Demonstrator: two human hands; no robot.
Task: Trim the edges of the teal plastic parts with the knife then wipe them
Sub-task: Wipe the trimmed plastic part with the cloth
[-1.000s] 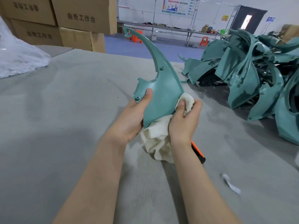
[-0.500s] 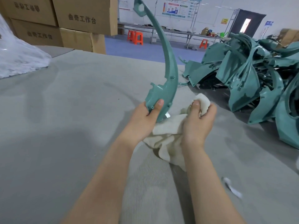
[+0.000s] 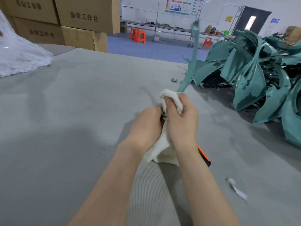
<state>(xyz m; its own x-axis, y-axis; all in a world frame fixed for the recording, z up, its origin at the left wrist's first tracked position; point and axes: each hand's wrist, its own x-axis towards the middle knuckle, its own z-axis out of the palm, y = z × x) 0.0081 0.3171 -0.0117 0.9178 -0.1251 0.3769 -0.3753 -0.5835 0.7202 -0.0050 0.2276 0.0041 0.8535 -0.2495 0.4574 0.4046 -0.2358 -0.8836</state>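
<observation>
Now left hand (image 3: 146,126) grips teal part (image 3: 194,46); right hand (image 3: 182,124) pinches cloth (image 3: 162,152).

Stacked cardboard boxes (image 3: 84,20) at far edge of grey matted worktable (image 3: 65,128). Left of boxes: heap of white plastic film (image 3: 19,59). Right of boxes: blue floor (image 3: 146,49), orange stools (image 3: 140,36), long bench (image 3: 162,27) along white wall (image 3: 146,7) with posters (image 3: 177,6); farther right, dark doorway (image 3: 254,22).

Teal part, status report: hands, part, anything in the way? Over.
Both busy: left hand grips teal part at its base, right hand presses cloth round it. Part leans right, tip blurred. Nothing blocking; knife lies on table beneath right wrist.
</observation>
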